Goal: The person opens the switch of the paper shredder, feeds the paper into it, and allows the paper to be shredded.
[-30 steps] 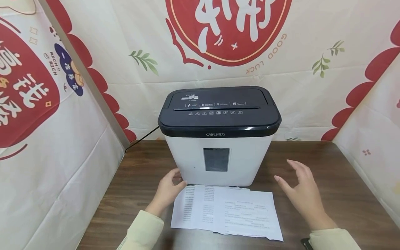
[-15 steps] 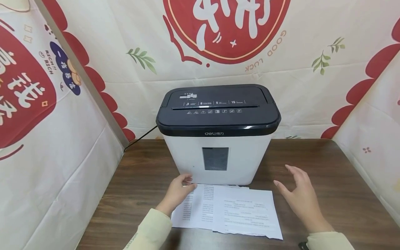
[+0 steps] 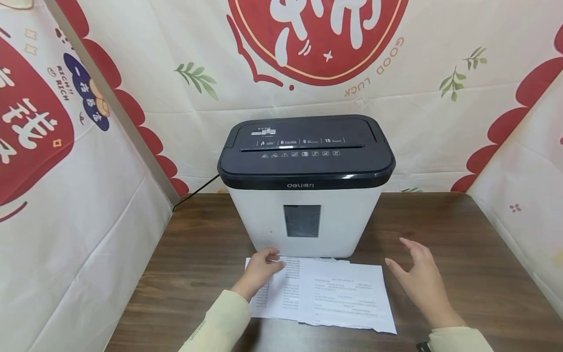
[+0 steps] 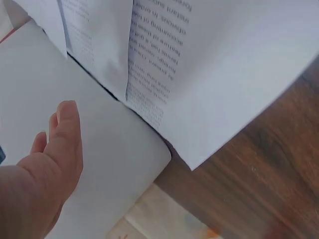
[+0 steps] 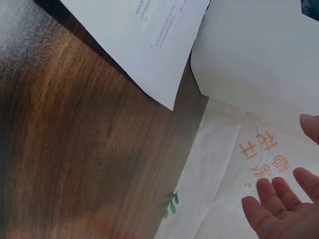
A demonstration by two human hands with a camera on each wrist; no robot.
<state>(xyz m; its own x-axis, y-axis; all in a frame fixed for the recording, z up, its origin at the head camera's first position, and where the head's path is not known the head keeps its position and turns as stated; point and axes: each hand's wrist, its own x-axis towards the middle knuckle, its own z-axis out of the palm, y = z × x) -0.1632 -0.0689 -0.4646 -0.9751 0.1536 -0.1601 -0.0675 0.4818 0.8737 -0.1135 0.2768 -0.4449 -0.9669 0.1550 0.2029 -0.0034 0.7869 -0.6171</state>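
Printed white sheets [image 3: 338,296] lie overlapped on the table, at the foot of a paper shredder [image 3: 259,215] with a white bin and a dark lid. My left hand [image 3: 257,275] hovers over the left end of the sheets, its fingers loosely bent and holding nothing. In the left wrist view that hand [image 4: 50,169] shows apart from the sheets [image 4: 219,74], in front of the white bin. To the right of the sheets, my right hand [image 3: 422,286] is in the air, thumb and fingers spread. The right wrist view shows this hand [image 5: 279,209] holding nothing.
Brown wood-grain table [image 3: 462,234] extends on both sides of the shredder. A black cord [image 3: 195,192] runs from the shredder to the left. Printed cloth [image 3: 167,98] hangs behind, and more cloth stands at both sides.
My left hand has moved right, from beside the sheets to over their left part. The right hand has dropped slightly. The head view has shifted a little.
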